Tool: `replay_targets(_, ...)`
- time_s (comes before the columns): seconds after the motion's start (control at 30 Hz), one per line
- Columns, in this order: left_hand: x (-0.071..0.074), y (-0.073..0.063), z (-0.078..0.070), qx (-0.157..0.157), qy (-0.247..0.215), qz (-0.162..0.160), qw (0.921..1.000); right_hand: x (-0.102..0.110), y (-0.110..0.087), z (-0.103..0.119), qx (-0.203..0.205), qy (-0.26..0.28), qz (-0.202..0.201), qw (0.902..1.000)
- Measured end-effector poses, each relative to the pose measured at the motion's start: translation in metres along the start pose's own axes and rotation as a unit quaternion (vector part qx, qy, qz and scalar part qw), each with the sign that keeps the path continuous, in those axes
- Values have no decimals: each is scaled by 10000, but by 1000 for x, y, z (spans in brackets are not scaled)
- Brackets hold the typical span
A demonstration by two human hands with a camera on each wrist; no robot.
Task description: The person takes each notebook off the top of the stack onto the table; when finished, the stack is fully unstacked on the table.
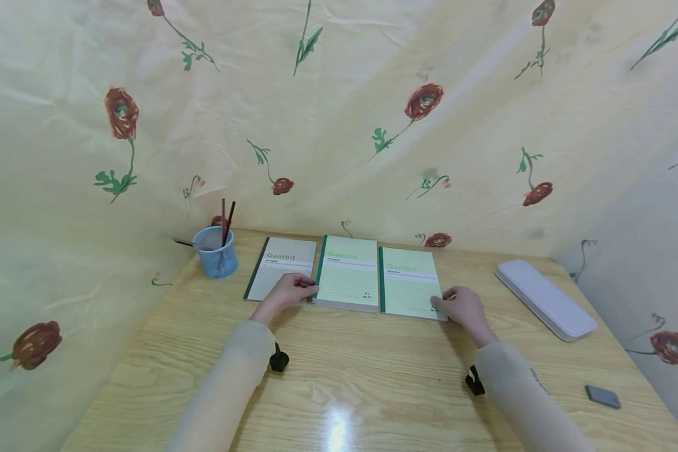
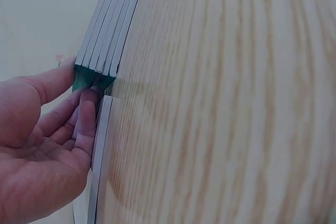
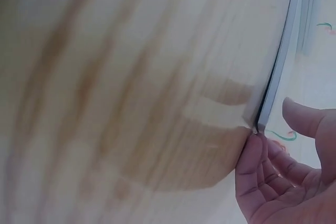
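Three groups of notebooks lie side by side in the head view: a grey notebook (image 1: 282, 267), a thick stack of green notebooks (image 1: 347, 270) in the middle, and a thin green notebook (image 1: 409, 276) on the right. With its thumb at the top and bent fingers against the green spine, my left hand (image 1: 287, 292) grips the lower left corner of the middle stack (image 2: 107, 30). My right hand (image 1: 464, 307) is at the thin notebook's lower right corner. In the right wrist view, its fingertips (image 3: 254, 148) touch that corner while the thumb stands over the cover, seemingly apart.
A blue mesh pen cup (image 1: 217, 260) with pencils stands at the back left. On the right lie a pale lilac case (image 1: 545, 300) and a small grey object (image 1: 602, 396). Flower-patterned cloth (image 1: 339, 125) hangs behind the wooden table (image 1: 373, 376).
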State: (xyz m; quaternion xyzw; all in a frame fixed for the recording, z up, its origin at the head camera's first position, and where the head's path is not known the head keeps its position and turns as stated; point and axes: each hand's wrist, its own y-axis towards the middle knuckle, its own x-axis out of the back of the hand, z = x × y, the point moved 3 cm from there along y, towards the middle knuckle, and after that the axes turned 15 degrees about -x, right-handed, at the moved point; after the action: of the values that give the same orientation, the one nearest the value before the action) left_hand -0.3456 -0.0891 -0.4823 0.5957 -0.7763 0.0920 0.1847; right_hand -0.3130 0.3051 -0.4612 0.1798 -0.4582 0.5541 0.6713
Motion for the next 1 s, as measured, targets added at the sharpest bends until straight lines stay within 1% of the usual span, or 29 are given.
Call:
replay_targets(0.2,0,0,1,7,-5,-11,10000,4,-3,7,-22,-144,26,9999)
replay_targets(0.33,0,0,2,47,6,-19,10000,2,-4,20,123,-173,-115,9997)
replay_targets(0.4,0,0,2,65,-2,-13,10000,-3,-2,28,199,-70,-122,9997)
replay_targets(0.47,0,-1,3,58,-5,-5,10000,-9,-1,37,246,80,-82,9996)
replay_targets(0.6,1,0,3,47,-52,-7,10000,-24,-1,59,291,564,211,9978)
replay_targets(0.73,1,0,4,29,-73,4,10000,-41,-6,78,448,917,498,9935)
replay_targets(0.87,1,1,4,16,-67,5,10000,-59,-13,91,668,955,610,9913)
replay_targets(1.0,0,2,4,40,-72,-6,10000,-72,-18,100,852,787,486,9921)
